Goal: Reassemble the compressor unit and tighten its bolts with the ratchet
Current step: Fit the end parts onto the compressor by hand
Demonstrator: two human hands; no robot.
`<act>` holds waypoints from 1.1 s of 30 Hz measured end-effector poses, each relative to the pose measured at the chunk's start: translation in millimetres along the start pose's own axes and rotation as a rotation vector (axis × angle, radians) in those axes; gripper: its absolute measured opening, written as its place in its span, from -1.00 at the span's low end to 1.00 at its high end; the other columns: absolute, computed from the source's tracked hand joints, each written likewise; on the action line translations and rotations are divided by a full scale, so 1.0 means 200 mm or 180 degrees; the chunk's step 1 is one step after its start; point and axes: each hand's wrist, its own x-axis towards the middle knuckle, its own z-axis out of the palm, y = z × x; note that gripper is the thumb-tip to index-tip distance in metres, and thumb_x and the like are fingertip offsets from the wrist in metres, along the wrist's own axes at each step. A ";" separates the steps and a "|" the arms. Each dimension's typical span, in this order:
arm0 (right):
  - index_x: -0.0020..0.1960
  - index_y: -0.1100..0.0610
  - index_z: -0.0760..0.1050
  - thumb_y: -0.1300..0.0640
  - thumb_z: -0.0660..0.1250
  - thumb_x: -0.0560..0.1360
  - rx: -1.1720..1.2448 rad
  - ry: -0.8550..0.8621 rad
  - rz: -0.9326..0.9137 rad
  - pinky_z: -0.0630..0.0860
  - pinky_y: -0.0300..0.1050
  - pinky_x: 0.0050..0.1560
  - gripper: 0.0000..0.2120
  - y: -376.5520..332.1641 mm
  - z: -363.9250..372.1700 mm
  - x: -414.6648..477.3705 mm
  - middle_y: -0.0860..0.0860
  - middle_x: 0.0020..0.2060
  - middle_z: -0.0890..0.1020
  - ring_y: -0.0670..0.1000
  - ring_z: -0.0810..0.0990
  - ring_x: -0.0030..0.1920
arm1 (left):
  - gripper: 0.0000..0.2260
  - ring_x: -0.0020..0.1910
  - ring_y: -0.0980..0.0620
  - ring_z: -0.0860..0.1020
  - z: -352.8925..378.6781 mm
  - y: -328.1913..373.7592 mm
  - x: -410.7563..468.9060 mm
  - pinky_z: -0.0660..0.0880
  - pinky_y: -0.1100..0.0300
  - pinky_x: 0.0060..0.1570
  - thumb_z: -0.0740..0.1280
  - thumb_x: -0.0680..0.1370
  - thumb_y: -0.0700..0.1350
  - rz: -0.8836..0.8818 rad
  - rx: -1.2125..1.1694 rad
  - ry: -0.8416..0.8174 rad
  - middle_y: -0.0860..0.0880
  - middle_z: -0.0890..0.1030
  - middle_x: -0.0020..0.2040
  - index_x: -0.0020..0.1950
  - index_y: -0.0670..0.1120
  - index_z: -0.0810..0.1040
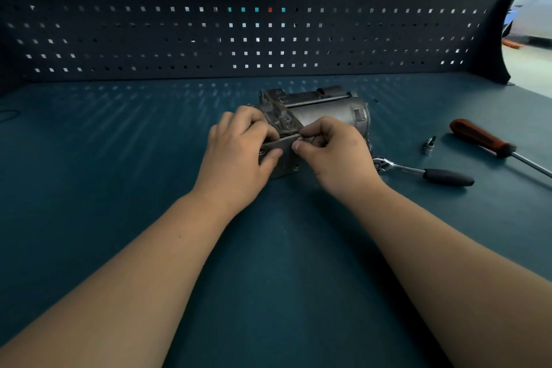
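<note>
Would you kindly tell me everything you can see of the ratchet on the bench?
The ratchet lies flat on the teal bench, no hand on it. Shiny metal head and shank, black grip. Its head lies near the compressor unit, just right of the right hand; the grip points right.

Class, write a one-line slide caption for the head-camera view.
Left hand and right hand hold a metal plate against the compressor unit; ratchet, socket and screwdriver lie to its right.
</note>
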 end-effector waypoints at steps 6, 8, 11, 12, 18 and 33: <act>-0.23 -0.07 0.43 0.09 0.49 0.42 -0.0117 0.0188 0.0098 0.33 -0.33 -0.37 -0.77 0.00 0.00 0.00 -0.14 -0.38 0.49 -0.20 0.45 -0.42 | -0.81 0.03 -0.11 0.42 0.01 -0.01 0.00 0.34 0.03 0.03 0.49 0.41 -0.15 0.0012 -0.0010 0.0034 -0.08 0.49 0.02 -0.02 -0.15 0.60; -0.25 -0.08 0.44 0.07 0.48 0.42 -0.0272 0.0230 0.0009 0.34 -0.31 -0.36 -0.78 0.00 0.00 0.00 -0.16 -0.41 0.49 -0.23 0.45 -0.44 | -0.81 0.04 -0.09 0.41 0.01 -0.01 0.00 0.35 0.04 0.06 0.48 0.43 -0.14 -0.0051 -0.0049 0.0022 -0.07 0.48 0.03 -0.01 -0.14 0.60; -0.26 -0.10 0.45 0.04 0.46 0.43 -0.0578 0.0288 -0.0101 0.44 -0.19 -0.30 -0.80 -0.01 0.00 0.00 -0.19 -0.43 0.49 -0.20 0.47 -0.39 | -0.83 0.06 -0.03 0.37 0.02 -0.01 0.00 0.36 0.06 0.08 0.45 0.45 -0.13 -0.0095 -0.0160 0.0021 -0.01 0.46 0.04 0.00 -0.12 0.58; -0.28 -0.11 0.43 0.02 0.45 0.43 -0.0671 0.0313 -0.0123 0.48 -0.15 -0.28 -0.78 -0.02 0.00 0.00 -0.20 -0.43 0.49 -0.19 0.48 -0.37 | -0.83 0.07 0.00 0.35 0.02 -0.01 0.00 0.36 0.08 0.08 0.44 0.46 -0.13 -0.0106 -0.0200 0.0027 0.03 0.44 0.03 0.02 -0.11 0.56; -0.16 -0.09 0.46 -0.04 0.39 0.47 -0.1281 0.0314 -0.0292 0.53 -0.04 -0.15 -0.88 -0.05 0.00 -0.03 -0.18 -0.38 0.49 0.02 0.58 -0.15 | -0.67 0.14 0.13 0.32 0.02 -0.01 0.01 0.28 0.25 0.08 0.39 0.50 -0.08 -0.0494 -0.0550 -0.0004 0.19 0.30 0.10 0.25 0.01 0.45; -0.11 0.02 0.56 -0.10 0.31 0.51 -0.1498 0.0270 -0.0184 0.52 -0.05 -0.19 -0.80 -0.08 0.00 -0.01 0.02 -0.22 0.65 0.10 0.58 -0.12 | -0.79 0.00 0.01 0.46 0.01 -0.02 0.03 0.39 0.15 -0.05 0.37 0.53 -0.09 -0.0334 -0.0481 0.0060 0.08 0.38 -0.08 0.14 -0.10 0.62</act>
